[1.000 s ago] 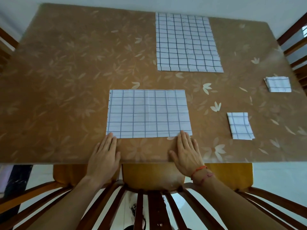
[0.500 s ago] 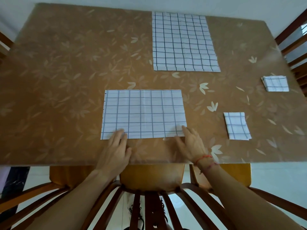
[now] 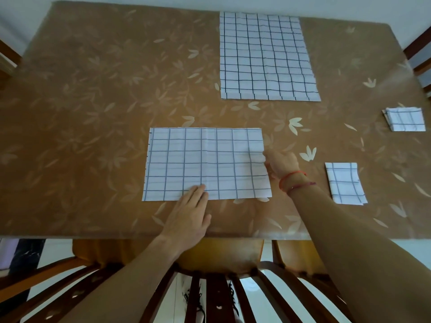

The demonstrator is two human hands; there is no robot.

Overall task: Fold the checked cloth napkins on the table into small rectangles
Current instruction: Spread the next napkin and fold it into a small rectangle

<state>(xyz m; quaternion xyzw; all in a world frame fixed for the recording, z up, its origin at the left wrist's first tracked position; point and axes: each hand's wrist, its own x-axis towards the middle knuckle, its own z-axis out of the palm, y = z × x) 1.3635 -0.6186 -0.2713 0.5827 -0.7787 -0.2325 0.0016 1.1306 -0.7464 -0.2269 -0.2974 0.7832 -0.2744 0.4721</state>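
A half-folded checked napkin [image 3: 205, 163] lies flat in front of me on the brown table [image 3: 93, 113]. My left hand [image 3: 190, 214] rests flat with straight fingertips pressing the napkin's near edge around its middle. At the napkin's right edge, my right hand [image 3: 281, 163] pinches the cloth with curled fingers. An unfolded checked napkin [image 3: 265, 57] lies spread out at the far side of the table. Two small folded napkins sit on the right: one [image 3: 345, 183] near my right forearm, another [image 3: 405, 118] farther right.
A wooden chair back [image 3: 217, 287] stands between me and the table's near edge. More chair parts [image 3: 419, 54] show at the right edge and at the left edge [image 3: 7, 59]. The table's left half shows only the leaf-patterned cover.
My right hand moved from the napkin's near right corner up to the middle of its right edge and took hold of it. My left hand slid right along the near edge toward the middle.
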